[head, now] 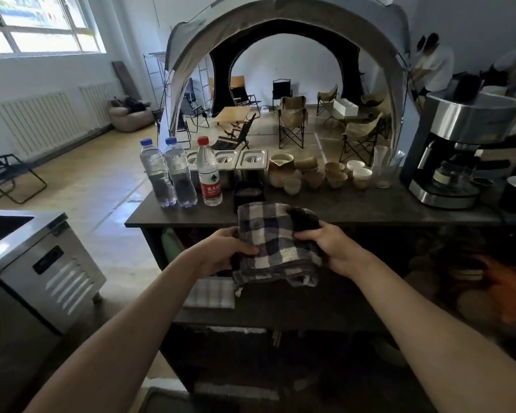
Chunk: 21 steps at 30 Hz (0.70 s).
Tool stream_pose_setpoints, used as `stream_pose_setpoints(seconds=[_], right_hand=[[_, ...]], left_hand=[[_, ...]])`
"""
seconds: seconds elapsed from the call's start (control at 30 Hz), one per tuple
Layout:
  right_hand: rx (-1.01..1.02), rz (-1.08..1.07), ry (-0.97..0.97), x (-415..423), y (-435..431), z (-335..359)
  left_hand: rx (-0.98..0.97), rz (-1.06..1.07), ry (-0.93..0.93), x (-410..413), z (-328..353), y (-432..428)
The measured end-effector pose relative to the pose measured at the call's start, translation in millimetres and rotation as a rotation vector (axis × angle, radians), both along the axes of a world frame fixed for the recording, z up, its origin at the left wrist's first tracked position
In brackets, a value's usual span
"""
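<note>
My left hand [227,249] and my right hand [332,248] both grip a folded checked cloth [276,238], one on each long side. On each hand the fingers curl under the fabric and the thumb clamps down on top, so both are closed on it.

The cloth is folded into several layers, and its long axis runs away from me. Its far end is lifted toward the edge of the dark counter [355,211], and its near end droops toward me with the loose layered edges hanging down. I hold it in the air just in front of the counter, above the lower shelf. A paler folded cloth [209,293] lies on that shelf.

Both forearms reach forward and angle inward, with the wrists nearly level.

On the counter beyond stand two blue-capped water bottles [167,174], a red-capped bottle [210,174], lidded steel containers [252,159], a cluster of ceramic cups [319,174] and a coffee machine [459,150] at the right.
</note>
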State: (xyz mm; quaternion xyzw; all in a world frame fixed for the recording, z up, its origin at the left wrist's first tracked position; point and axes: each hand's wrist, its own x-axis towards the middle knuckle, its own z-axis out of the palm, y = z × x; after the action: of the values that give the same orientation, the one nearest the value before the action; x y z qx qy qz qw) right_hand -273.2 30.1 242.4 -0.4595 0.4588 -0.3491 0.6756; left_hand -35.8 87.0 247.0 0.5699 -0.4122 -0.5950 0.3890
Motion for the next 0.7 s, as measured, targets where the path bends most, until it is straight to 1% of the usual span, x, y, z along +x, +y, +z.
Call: stream_pose_setpoints(seconds=[0.07,0.2,0.3,0.43,0.5,0.57,0.7], right_hand=[[0.084,-0.038,0.048,6,-14,-39],[0.194,-0.045,0.117,11,-50,-115],[0.211,-0.031,0.151,16,-87,-157],[0.236,0.015,0.206,27,-128,-204],[0.247,0.011,0.248,32,-144,-228],[0.251,0.0,0.288,39,-155,-253],[0.215,-0.002,0.361,52,-169,-300]], left_hand=[[0.114,0.042,-0.115,0,-31,-16],[0.254,0.024,-0.31,3,-93,-57],[0.308,0.037,-0.302,5,-130,-91],[0.306,0.157,-0.202,5,-183,-124],[0.276,0.212,-0.231,5,-211,-136],[0.244,0.208,-0.329,5,-238,-148],[0.244,0.139,-0.718,0,-276,-166]])
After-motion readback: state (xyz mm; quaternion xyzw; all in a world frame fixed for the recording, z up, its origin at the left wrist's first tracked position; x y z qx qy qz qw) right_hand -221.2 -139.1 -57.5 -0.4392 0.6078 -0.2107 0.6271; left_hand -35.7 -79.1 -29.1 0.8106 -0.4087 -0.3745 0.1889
